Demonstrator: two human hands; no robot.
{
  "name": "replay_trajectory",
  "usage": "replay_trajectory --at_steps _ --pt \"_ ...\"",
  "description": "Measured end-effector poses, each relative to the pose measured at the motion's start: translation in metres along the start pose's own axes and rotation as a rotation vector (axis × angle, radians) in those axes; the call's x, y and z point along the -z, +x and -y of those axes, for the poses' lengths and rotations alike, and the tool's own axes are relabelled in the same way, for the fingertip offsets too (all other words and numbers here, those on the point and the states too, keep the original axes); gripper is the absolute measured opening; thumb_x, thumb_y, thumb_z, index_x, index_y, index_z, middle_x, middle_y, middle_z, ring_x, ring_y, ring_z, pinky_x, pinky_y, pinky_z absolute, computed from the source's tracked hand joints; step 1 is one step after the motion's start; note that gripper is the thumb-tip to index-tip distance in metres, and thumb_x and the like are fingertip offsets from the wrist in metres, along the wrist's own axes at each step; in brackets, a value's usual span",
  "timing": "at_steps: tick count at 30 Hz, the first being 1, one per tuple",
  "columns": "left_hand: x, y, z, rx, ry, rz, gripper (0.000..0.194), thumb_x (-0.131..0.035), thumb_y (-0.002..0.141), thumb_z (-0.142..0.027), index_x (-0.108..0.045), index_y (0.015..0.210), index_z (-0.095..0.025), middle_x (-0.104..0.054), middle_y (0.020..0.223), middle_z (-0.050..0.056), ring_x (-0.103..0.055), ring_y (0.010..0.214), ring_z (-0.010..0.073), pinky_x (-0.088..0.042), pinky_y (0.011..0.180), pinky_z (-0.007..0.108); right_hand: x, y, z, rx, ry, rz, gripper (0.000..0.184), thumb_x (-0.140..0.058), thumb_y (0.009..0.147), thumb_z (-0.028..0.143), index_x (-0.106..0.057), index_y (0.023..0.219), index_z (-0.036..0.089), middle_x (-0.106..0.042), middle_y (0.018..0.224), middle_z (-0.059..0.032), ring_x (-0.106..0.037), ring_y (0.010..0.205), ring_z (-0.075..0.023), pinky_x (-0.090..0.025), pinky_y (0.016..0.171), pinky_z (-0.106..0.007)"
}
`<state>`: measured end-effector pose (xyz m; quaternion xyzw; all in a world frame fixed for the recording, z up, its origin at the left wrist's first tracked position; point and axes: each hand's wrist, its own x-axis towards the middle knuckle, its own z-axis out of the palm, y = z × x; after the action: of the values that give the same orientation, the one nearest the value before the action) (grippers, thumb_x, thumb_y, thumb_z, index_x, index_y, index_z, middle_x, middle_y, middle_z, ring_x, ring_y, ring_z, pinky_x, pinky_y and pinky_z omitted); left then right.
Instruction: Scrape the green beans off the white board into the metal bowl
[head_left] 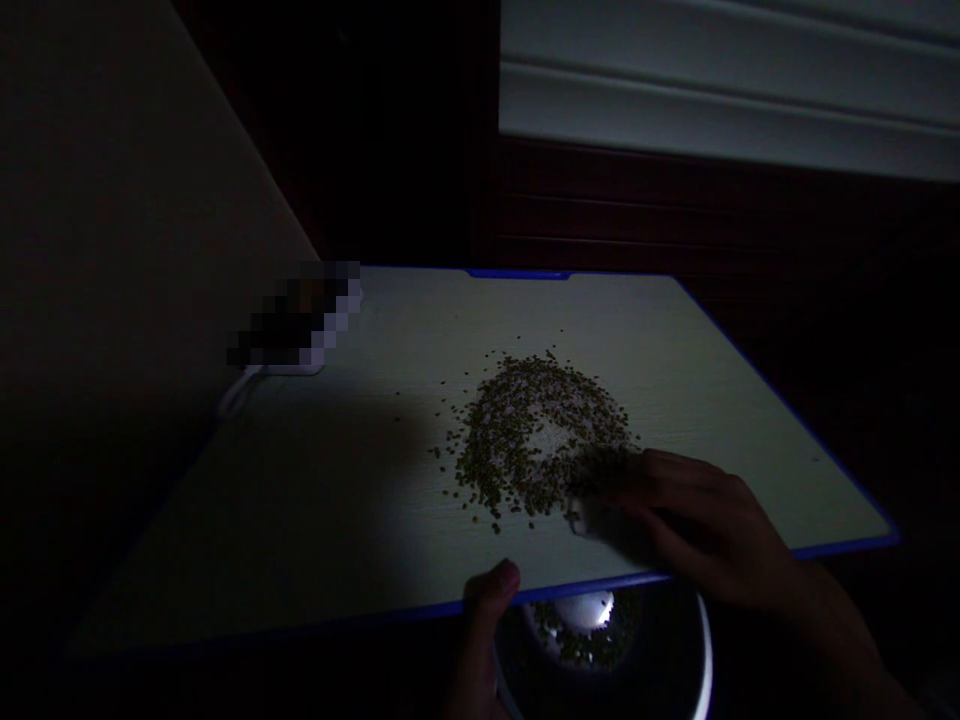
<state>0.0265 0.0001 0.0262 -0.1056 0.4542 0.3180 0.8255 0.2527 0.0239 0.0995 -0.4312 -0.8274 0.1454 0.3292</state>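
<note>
Left hand (486, 635) thumb-up, low; right hand (705, 515) reaches inward, fingers bent.

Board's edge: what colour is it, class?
The edge is blue; it shows best in the head view.

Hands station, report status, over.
Left hand at pale, blue-edged board, near rim. Right hand at green-and-white grain pile, fingertips shadowed. Shiny round bowl below.

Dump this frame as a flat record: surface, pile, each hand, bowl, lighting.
surface: pale board with blue edging
pile: small dark green seeds mixed with whitish grains, some seeds scattered around it
left_hand: thumb at board's near edge, other fingers' grip unclear
right_hand: fingertips at pile's near right side, grip unclear
bowl: beyond board's near edge, green seeds inside
lighting: dim, deep shadows
</note>
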Motion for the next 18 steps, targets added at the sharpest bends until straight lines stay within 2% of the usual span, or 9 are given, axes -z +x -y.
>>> replay_trajectory --at_steps 4,7,12,16,18 --pt "0.0006 0.0006 -0.0004 -0.014 0.022 -0.037 0.05 -0.078 0.074 -0.041 -0.069 0.115 -0.014 -0.079 0.098 0.008 -0.067 0.113 0.0305 -0.047 0.101 0.041 0.0002 -0.0004 -0.0003 -0.092 -0.066 -0.077 0.019 -0.053 0.094 0.014 -0.068 0.105 0.017 -0.068 0.084 -0.005 -0.064 0.075 -0.0148 -0.051 0.062 -0.025" --pt "0.0014 0.0007 -0.0004 -0.044 0.024 -0.024 0.044 -0.078 0.074 -0.04 -0.071 0.109 -0.015 -0.079 0.098 0.009 -0.068 0.111 0.0306 -0.048 0.099 0.041 -0.0004 -0.0009 -0.0015 -0.104 -0.076 -0.081 0.02 -0.052 0.095 0.014 -0.068 0.106 0.018 -0.068 0.085 -0.0041 -0.064 0.076 -0.0145 -0.051 0.063 -0.026" --pt "0.0024 -0.0016 -0.0016 0.001 0.065 -0.039 0.052 -0.08 0.072 -0.042 -0.069 0.116 -0.015 -0.079 0.1 0.008 -0.067 0.112 0.0284 -0.049 0.098 0.036 -0.0017 -0.0011 -0.004 -0.105 -0.071 -0.072 0.021 -0.053 0.095 0.013 -0.068 0.108 0.018 -0.069 0.09 -0.0045 -0.065 0.082 -0.0143 -0.053 0.07 -0.026" --pt "0.0025 -0.0023 -0.0019 0.082 0.057 0.042 0.068 -0.076 0.074 -0.051 -0.064 0.126 -0.01 -0.078 0.102 0.013 -0.066 0.114 0.0317 -0.047 0.101 0.042 -0.0018 -0.0009 -0.0039 -0.121 -0.077 -0.072 0.022 -0.053 0.095 0.013 -0.067 0.112 0.019 -0.07 0.09 -0.0047 -0.065 0.081 -0.0143 -0.053 0.07 -0.026" --pt "0.0033 -0.0005 -0.0019 0.082 0.057 0.07 0.07 -0.074 0.075 -0.051 -0.062 0.13 -0.009 -0.077 0.105 0.014 -0.066 0.114 0.0329 -0.045 0.103 0.045 -0.0018 -0.0005 -0.0034 -0.12 -0.078 -0.069 0.023 -0.053 0.095 0.013 -0.067 0.112 0.02 -0.07 0.092 -0.0051 -0.066 0.083 -0.0149 -0.054 0.071 -0.026"
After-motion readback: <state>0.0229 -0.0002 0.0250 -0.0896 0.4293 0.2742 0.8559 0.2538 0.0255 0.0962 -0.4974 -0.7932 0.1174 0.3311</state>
